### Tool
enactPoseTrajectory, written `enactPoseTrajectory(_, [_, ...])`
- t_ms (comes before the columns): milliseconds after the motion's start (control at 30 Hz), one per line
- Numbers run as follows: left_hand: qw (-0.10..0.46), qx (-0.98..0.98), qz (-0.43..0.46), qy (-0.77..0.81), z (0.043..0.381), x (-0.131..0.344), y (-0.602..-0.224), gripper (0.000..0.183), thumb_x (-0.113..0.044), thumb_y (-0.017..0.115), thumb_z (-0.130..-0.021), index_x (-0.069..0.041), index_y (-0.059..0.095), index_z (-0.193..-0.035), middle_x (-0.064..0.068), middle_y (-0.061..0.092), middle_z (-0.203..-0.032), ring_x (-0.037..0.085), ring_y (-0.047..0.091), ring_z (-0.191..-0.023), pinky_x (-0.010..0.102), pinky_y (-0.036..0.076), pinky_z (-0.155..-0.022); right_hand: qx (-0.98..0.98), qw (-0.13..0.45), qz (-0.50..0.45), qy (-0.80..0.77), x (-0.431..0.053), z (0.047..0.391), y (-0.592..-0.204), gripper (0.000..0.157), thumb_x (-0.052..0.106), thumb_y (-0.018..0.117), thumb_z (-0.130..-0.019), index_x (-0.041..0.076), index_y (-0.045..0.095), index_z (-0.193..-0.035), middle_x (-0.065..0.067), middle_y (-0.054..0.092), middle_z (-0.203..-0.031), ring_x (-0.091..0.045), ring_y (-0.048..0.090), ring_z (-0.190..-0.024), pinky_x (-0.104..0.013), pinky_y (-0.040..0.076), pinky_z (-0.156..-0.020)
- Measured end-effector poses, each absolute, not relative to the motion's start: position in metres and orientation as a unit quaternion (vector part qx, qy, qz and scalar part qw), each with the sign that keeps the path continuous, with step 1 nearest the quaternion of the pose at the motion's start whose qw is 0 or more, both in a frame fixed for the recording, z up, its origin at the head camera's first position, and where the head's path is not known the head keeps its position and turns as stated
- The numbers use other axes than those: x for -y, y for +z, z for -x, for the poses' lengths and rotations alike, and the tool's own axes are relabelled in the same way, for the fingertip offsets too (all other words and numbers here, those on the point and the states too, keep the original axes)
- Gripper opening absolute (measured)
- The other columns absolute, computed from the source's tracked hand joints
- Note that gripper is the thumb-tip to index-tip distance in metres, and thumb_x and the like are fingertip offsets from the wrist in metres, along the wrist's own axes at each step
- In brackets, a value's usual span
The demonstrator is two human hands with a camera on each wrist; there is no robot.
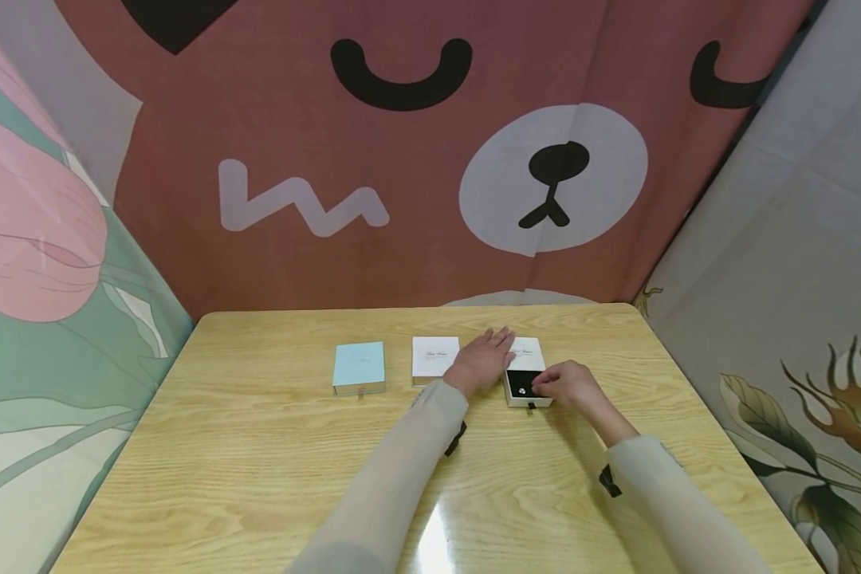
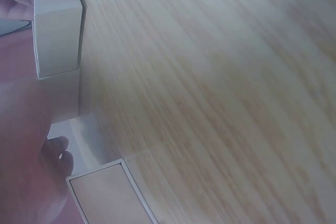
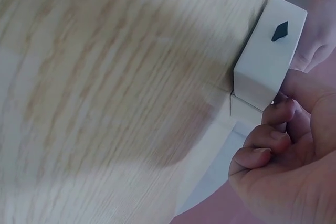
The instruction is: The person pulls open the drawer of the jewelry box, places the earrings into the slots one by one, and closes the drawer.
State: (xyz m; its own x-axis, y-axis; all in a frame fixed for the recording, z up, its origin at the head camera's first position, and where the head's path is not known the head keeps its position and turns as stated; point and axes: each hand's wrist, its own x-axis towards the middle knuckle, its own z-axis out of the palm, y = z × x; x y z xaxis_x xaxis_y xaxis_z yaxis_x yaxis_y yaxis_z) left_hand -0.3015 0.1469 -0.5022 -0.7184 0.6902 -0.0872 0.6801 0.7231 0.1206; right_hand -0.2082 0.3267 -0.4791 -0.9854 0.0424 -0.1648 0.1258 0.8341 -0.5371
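At the right of the row, a white drawer-style gift box (image 1: 527, 353) has its drawer (image 1: 533, 402) pulled out toward me. The drawer's black lining holds a small shiny piece (image 1: 522, 391), too small to make out. My left hand (image 1: 482, 360) lies with extended fingers against the box's left side and top. At the drawer's right edge, my right hand (image 1: 574, 384) has its thumb and fingertips bent together over the lining. In the right wrist view, the drawer front (image 3: 270, 51) with its dark pull tab hides those fingertips; whether they pinch anything is unclear.
Another white box (image 1: 434, 352) stands just left of my left hand, partly behind the wrist. Farther left sits a light blue box (image 1: 359, 367). All rest on a wooden table (image 1: 258, 462) with a printed curtain (image 1: 294, 271) at its back edge.
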Motion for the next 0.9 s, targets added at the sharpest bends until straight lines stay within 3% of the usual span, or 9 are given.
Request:
enactPoseTrajectory(233, [0.064, -0.925, -0.373, 0.037, 0.3002, -0.1473, -0.501, 0.057, -0.043, 0.017, -0.112, -0.019, 0.016, -0.164, -0.003, 0.014, -0.171, 0.023, 0.016, -0.156, 0.03, 0.015, -0.127, -0.953, 0.059, -0.036, -0.297, -0.3278, 0.2081, -0.4844, 0.011, 0.016, 0.076, -0.09, 0.007, 0.08, -0.093, -0.004, 0.075, -0.087, -0.016, 0.061, -0.077, -0.03, 0.049, -0.066])
enactPoseTrajectory(567, [0.065, -0.921, -0.381, 0.039, 0.2977, -0.1444, -0.4958, 0.057, -0.04, 0.019, -0.113, -0.016, 0.016, -0.164, -0.001, 0.016, -0.17, 0.025, 0.017, -0.156, 0.031, 0.015, -0.127, -0.954, 0.047, -0.035, -0.294, -0.3287, 0.207, -0.4864, 0.01, 0.019, 0.077, -0.088, 0.01, 0.08, -0.091, 0.0, 0.074, -0.083, -0.015, 0.057, -0.076, -0.029, 0.046, -0.066])
enactPoseTrajectory(900, [0.066, -0.924, -0.376, 0.034, 0.2969, -0.1448, -0.496, 0.057, -0.042, 0.019, -0.113, -0.019, 0.016, -0.164, -0.003, 0.015, -0.17, 0.023, 0.016, -0.156, 0.03, 0.015, -0.127, -0.948, 0.04, -0.054, -0.312, -0.3281, 0.2005, -0.4815, 0.022, 0.026, 0.072, -0.093, 0.007, 0.079, -0.103, -0.006, 0.071, -0.089, -0.021, 0.058, -0.08, -0.031, 0.046, -0.067])
